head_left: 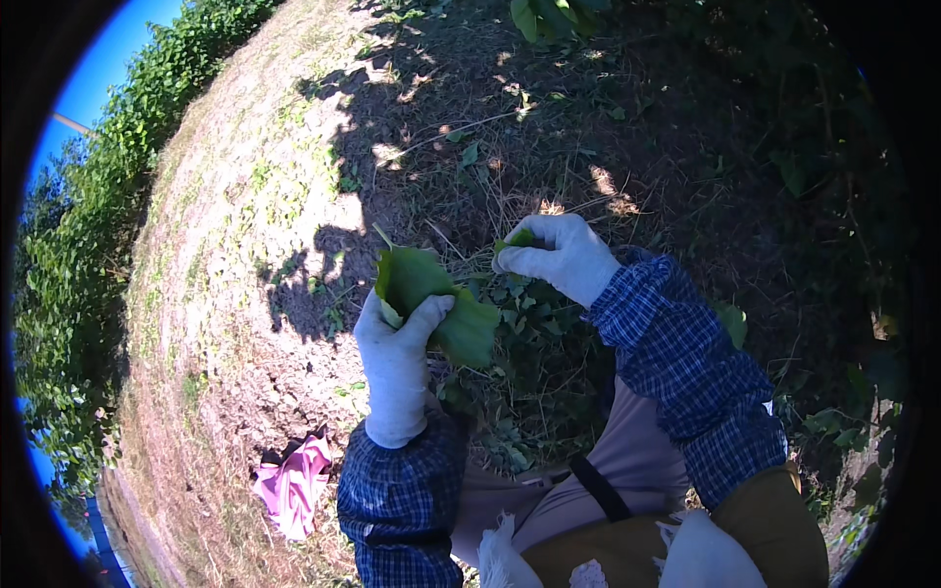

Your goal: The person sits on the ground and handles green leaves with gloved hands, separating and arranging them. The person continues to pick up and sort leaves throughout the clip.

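Observation:
Broad green leaves (461, 325) are gripped in my left hand (395, 358), which wears a white glove. The thumb presses across them, and a thin stem (383, 235) sticks up from the top. To the right and a little higher, my right hand (564, 257), gloved in white too, pinches a smaller green leaf (517, 240) between thumb and fingers. A gap separates the two hands. How many leaves are in the left hand I cannot tell, since they overlap.
Shaded ground with dry grass and low green plants (510, 431) lies beneath my hands. A pink cloth (296, 485) rests on sunlit soil at lower left. Leafy green rows (78, 265) stand at far left, and dark foliage (804, 127) hangs at right.

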The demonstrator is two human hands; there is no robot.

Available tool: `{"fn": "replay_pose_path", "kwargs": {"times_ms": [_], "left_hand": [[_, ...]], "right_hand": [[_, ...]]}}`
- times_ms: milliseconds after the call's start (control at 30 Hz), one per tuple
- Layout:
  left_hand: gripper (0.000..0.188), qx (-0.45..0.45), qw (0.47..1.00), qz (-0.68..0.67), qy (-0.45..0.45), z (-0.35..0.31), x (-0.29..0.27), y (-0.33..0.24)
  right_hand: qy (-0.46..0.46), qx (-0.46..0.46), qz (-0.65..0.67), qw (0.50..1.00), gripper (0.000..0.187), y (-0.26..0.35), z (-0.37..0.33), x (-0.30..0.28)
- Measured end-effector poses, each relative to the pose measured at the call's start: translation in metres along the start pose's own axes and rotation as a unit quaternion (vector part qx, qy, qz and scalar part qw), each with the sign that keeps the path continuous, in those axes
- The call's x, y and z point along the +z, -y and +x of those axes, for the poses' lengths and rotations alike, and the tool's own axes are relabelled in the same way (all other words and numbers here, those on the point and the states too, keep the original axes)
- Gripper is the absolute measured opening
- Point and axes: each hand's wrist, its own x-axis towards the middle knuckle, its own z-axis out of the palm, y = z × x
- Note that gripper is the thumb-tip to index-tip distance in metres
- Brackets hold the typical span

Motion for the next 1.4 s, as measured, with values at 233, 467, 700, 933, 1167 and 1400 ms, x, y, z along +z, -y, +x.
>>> {"fn": "replay_pose_path", "kwargs": {"times_ms": [233, 467, 700, 933, 1167, 1400], "left_hand": [[0.04, -0.012, 0.999, 0.048, 0.008, -0.001, 0.006, 0.0], [0.035, 0.002, 1.0, 0.031, 0.002, -0.003, 0.01, 0.002], [0.028, -0.013, 1.0, -0.019, -0.014, -0.003, 0.014, 0.003], [0.032, 0.028, 0.992, -0.075, -0.093, 0.012, -0.01, 0.007], [0.032, -0.021, 1.0, -0.003, -0.02, -0.001, 0.005, 0.008], [0.042, -0.029, 0.996, 0.076, 0.033, -0.003, 0.013, 0.009]], "right_hand": [[0.143, 0.032, -0.052, 0.988, 0.03, 0.007, -0.007, 0.019], [0.093, -0.036, -0.114, 0.989, 0.026, 0.009, -0.009, 0.021], [0.05, -0.08, -0.093, 0.991, 0.019, 0.003, -0.009, 0.023], [-0.03, -0.074, -0.01, 0.997, 0.014, 0.009, -0.008, 0.004], [0.006, -0.048, 0.037, 0.998, 0.023, -0.006, -0.004, 0.012], [0.026, -0.078, -0.063, 0.995, 0.033, 0.003, -0.009, 0.018]]}}
